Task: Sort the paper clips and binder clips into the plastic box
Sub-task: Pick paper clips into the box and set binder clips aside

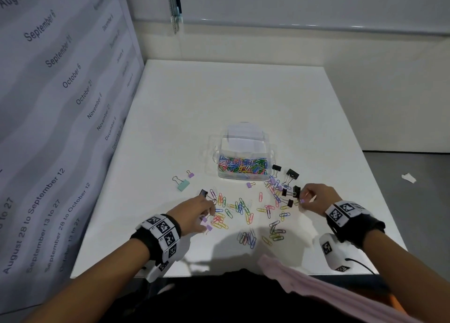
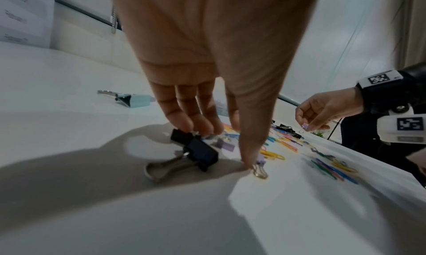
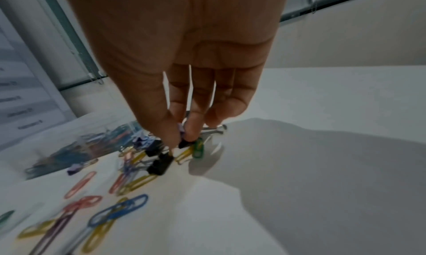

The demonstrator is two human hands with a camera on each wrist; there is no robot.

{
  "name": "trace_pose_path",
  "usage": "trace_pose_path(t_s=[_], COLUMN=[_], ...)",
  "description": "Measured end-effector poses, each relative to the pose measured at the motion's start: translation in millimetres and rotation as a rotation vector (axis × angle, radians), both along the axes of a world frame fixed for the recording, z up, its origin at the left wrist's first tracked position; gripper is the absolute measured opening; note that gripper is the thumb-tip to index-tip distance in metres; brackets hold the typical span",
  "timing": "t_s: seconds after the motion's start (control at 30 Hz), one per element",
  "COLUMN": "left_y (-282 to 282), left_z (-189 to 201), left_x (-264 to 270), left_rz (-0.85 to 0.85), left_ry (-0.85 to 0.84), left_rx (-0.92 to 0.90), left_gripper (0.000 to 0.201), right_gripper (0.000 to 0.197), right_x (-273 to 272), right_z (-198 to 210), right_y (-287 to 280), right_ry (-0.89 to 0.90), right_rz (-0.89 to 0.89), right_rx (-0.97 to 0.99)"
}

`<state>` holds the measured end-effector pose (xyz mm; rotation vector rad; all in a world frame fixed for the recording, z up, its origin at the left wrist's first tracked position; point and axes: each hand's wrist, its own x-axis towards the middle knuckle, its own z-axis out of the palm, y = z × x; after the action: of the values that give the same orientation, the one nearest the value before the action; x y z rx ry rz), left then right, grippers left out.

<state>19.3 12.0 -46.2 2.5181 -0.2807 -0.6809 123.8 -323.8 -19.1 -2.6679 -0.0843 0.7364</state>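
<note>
The clear plastic box (image 1: 243,149) stands open mid-table, its near compartment full of coloured paper clips (image 1: 243,165). Loose paper clips (image 1: 241,208) lie scattered in front of it. My left hand (image 1: 209,215) reaches down at the left of the scatter; in the left wrist view its fingers (image 2: 184,124) touch a black binder clip (image 2: 200,151) and the thumb presses a small purple binder clip (image 2: 260,162) on the table. My right hand (image 1: 305,199) pinches another small purple binder clip (image 1: 302,201) just above several black binder clips (image 1: 291,192).
A teal binder clip (image 1: 183,185) and a purple one (image 1: 191,175) lie left of the box. A printed board (image 1: 60,127) stands along the table's left side. A scrap of paper (image 1: 409,177) lies off the table at the right.
</note>
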Motion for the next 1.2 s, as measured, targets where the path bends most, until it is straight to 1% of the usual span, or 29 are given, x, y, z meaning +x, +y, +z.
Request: trace_pose_path(t_s=[0.17, 0.27, 0.33, 0.43, 0.5, 0.53, 0.6, 0.7, 0.8, 0.83, 0.9, 1.0, 1.07, 1.13, 1.2], left_y=[-5, -6, -6, -3, -1, 1, 4, 11, 14, 13, 7, -8, -20, -33, -44], left_z=[-3, -3, -4, -7, -8, -8, -7, -5, -1, 1, 4, 4, 2, 1, 0], left_x=[-1, 0, -1, -1, -1, -1, -2, -4, -5, -5, -2, 5, 9, 13, 18], left_rz=[-0.046, -0.05, -0.033, -0.002, 0.011, 0.017, 0.031, 0.051, 0.055, 0.053, 0.032, 0.002, -0.027, -0.053, -0.054], left_ry=[0.008, 0.011, 0.012, 0.018, 0.022, 0.027, 0.033, 0.041, 0.03, 0.027, 0.022, 0.035, 0.062, 0.078, 0.082], left_rx=[0.054, 0.074, 0.069, 0.053, 0.063, 0.072, 0.085, 0.092, 0.132, 0.132, 0.129, 0.109, 0.128, 0.136, 0.106], left_gripper=[0.035, 0.034, 0.032, 0.029, 0.03, 0.032, 0.036, 0.038, 0.042, 0.045, 0.052, 0.059, 0.06, 0.056, 0.049], right_gripper=[0.019, 0.02, 0.023, 0.024, 0.02, 0.022, 0.029, 0.035, 0.051, 0.052, 0.046, 0.036, 0.025, 0.016, 0.025], right_x=[-10, -12, -12, -15, -19, -21, -26, -37, -47, -49, -51, -51, -51, -51, -48], right_z=[-8, -12, -11, -9, -9, -10, -12, -15, -19, -21, -26, -32, -33, -32, -30], right_y=[-4, 1, 6, 17, 26, 30, 37, 45, 48, 49, 50, 57, 67, 78, 87], right_ry=[0.016, 0.003, 0.001, -0.007, -0.013, -0.007, 0.036, 0.112, 0.125, 0.121, 0.104, 0.095, 0.093, 0.088, 0.11], right_rz=[-0.02, -0.042, -0.017, 0.076, 0.132, 0.164, 0.239, 0.38, 0.531, 0.556, 0.575, 0.546, 0.545, 0.543, 0.51], right_rx=[-0.02, -0.019, -0.014, 0.006, 0.021, 0.028, 0.043, 0.044, -0.03, -0.043, -0.03, 0.016, 0.036, 0.03, 0.041])
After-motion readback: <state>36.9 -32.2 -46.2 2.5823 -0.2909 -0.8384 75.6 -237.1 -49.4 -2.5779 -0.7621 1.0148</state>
